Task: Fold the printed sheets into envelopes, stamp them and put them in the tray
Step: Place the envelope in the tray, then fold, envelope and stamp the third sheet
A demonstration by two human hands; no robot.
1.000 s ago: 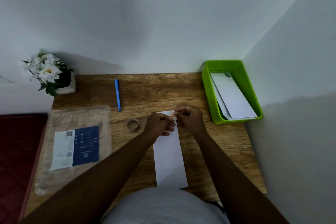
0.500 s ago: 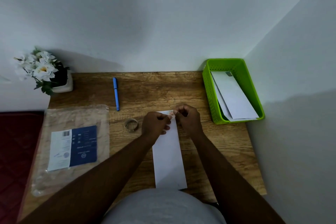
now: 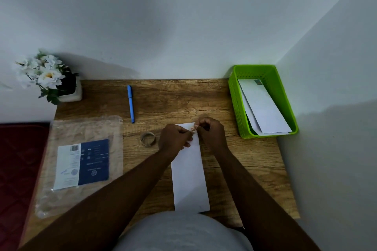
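Both hands, left hand point(image 3: 175, 138) and right hand point(image 3: 211, 132), fingers pinching stamp point(image 3: 193, 128) | envelope point(image 3: 188, 173) far edge | tray point(image 3: 263, 101) at counter point(image 3: 234, 153) right edge

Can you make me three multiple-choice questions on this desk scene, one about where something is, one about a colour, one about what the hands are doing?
1. Where does the pen lie?
A. in the tray
B. on the desk, between flower pot and tray
C. on the plastic bag

2. What colour is the tray?
A. green
B. red
C. white

3. What are the hands doing?
A. resting flat
B. pinching a small stamp over the envelope's far end
C. holding the pen

Answers: B, it lies on bare wood; A, its mesh walls are bright green; B, left hand and right hand meet at the stamp on the envelope.
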